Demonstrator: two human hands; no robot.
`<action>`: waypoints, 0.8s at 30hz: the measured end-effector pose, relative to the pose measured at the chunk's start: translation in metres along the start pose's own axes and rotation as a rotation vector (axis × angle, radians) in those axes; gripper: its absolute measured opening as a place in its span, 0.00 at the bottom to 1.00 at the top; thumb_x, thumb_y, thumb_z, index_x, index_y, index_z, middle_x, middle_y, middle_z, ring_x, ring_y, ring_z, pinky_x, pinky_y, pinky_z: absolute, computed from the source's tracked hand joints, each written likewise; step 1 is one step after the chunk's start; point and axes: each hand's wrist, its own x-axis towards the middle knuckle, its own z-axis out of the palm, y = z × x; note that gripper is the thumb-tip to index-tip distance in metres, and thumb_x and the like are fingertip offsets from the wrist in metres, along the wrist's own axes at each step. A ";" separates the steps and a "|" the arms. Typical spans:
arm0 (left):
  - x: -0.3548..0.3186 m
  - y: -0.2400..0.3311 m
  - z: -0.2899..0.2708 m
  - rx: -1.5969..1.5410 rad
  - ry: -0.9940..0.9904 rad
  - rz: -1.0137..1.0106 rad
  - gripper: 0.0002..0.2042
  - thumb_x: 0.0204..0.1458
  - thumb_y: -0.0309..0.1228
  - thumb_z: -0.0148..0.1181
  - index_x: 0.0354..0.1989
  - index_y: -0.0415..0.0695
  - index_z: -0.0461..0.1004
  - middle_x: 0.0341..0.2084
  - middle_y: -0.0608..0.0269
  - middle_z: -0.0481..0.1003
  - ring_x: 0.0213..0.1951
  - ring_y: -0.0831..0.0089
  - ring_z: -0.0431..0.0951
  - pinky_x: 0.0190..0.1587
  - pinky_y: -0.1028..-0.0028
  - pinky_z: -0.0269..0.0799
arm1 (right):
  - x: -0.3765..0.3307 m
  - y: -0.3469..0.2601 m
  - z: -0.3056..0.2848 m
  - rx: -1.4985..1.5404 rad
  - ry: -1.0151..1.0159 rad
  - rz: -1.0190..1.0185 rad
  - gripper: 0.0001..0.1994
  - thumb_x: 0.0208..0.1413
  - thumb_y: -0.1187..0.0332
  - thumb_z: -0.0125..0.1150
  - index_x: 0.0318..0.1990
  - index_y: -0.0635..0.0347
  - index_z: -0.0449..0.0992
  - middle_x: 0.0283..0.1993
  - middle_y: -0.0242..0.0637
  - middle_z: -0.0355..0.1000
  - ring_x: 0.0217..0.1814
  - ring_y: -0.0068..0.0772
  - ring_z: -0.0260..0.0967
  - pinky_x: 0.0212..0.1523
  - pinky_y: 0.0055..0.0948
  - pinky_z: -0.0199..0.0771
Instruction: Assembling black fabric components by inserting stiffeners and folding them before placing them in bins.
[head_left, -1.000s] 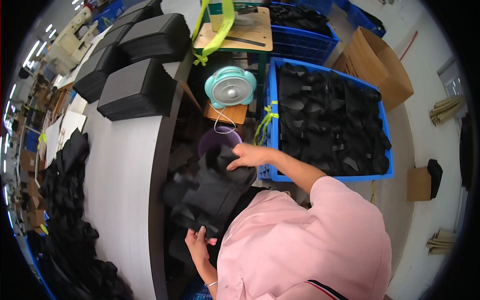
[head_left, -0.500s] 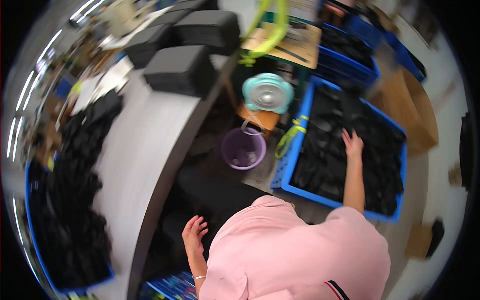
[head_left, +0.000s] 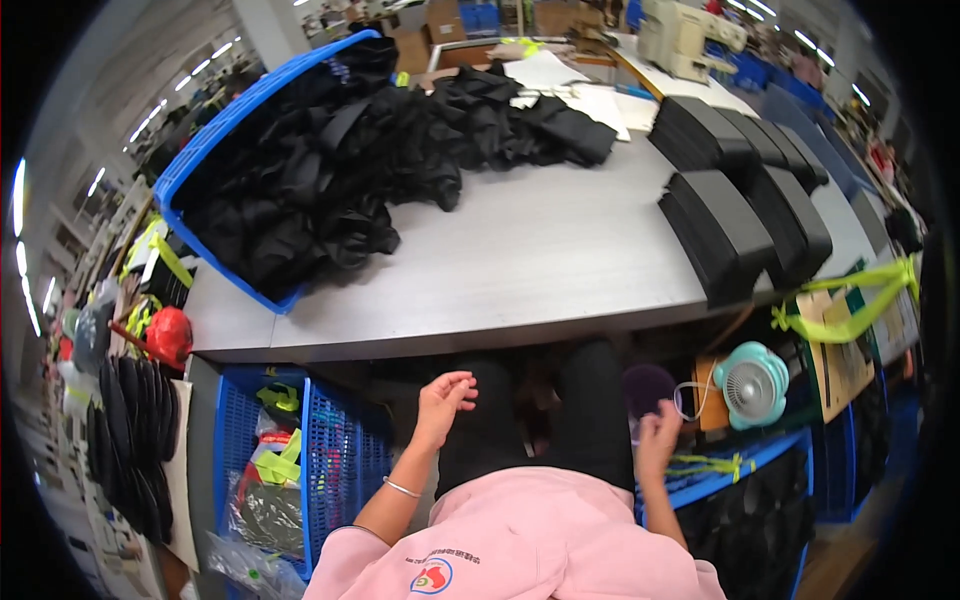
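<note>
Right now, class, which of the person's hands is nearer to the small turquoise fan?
Right. The right hand is raised just left of the turquoise fan, beside the purple bucket. The left hand hovers far to the left, past the person's black-trousered legs, near the blue crate.

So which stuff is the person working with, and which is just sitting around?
In use:
left hand, empty
right hand, empty
black fabric heap
stacked black pieces

Just lying about:
teal fan
red thing
blue crate
sewing machine

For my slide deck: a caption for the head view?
Both hands, left and right, empty below a grey table piled with black fabric.
</note>
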 end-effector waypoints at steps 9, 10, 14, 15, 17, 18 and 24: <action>0.190 0.098 -0.113 0.511 0.834 0.790 0.17 0.53 0.28 0.63 0.52 0.39 0.71 0.49 0.51 0.75 0.47 0.57 0.76 0.51 0.66 0.70 | 0.011 -0.056 0.051 -0.439 -0.323 -0.167 0.27 0.49 0.65 0.68 0.59 0.53 0.69 0.64 0.44 0.61 0.63 0.53 0.58 0.61 0.48 0.59; 0.209 0.103 -0.127 0.518 0.850 0.743 0.17 0.53 0.28 0.63 0.52 0.39 0.71 0.49 0.51 0.75 0.47 0.57 0.76 0.51 0.66 0.70 | 0.013 -0.054 0.050 -0.430 -0.336 -0.182 0.27 0.49 0.65 0.68 0.59 0.53 0.69 0.63 0.44 0.61 0.63 0.53 0.58 0.61 0.47 0.60; 0.254 0.090 -0.151 0.516 1.090 0.495 0.23 0.48 0.26 0.68 0.52 0.38 0.68 0.46 0.49 0.73 0.45 0.58 0.76 0.50 0.67 0.71 | 0.015 -0.051 0.055 -0.543 -0.300 -0.248 0.28 0.47 0.65 0.69 0.57 0.56 0.69 0.62 0.46 0.62 0.60 0.54 0.60 0.58 0.47 0.62; 0.256 0.085 -0.150 0.464 1.015 0.434 0.23 0.46 0.25 0.69 0.52 0.37 0.68 0.46 0.49 0.73 0.44 0.61 0.75 0.50 0.68 0.71 | 0.015 -0.052 0.057 -0.573 -0.292 -0.248 0.27 0.47 0.66 0.69 0.56 0.58 0.69 0.61 0.48 0.62 0.59 0.54 0.61 0.57 0.47 0.62; 0.247 0.075 -0.139 0.321 0.915 0.465 0.23 0.46 0.23 0.68 0.51 0.37 0.68 0.45 0.51 0.73 0.44 0.64 0.75 0.50 0.69 0.71 | 0.020 -0.057 0.061 -0.573 -0.308 -0.226 0.27 0.47 0.66 0.69 0.56 0.58 0.69 0.61 0.48 0.62 0.59 0.55 0.61 0.57 0.47 0.62; 0.236 0.069 -0.129 0.194 0.814 0.500 0.23 0.46 0.21 0.67 0.51 0.37 0.68 0.45 0.53 0.73 0.44 0.67 0.74 0.49 0.71 0.71 | 0.023 -0.061 0.062 -0.571 -0.330 -0.199 0.27 0.47 0.66 0.69 0.56 0.58 0.68 0.61 0.48 0.62 0.58 0.55 0.61 0.57 0.47 0.62; 0.152 0.036 -0.038 0.136 0.417 0.345 0.22 0.50 0.18 0.62 0.55 0.34 0.66 0.49 0.55 0.71 0.47 0.73 0.73 0.50 0.75 0.69 | 0.070 -0.122 0.101 -0.183 -0.402 -0.380 0.15 0.51 0.75 0.64 0.48 0.62 0.75 0.56 0.47 0.71 0.56 0.51 0.70 0.54 0.42 0.69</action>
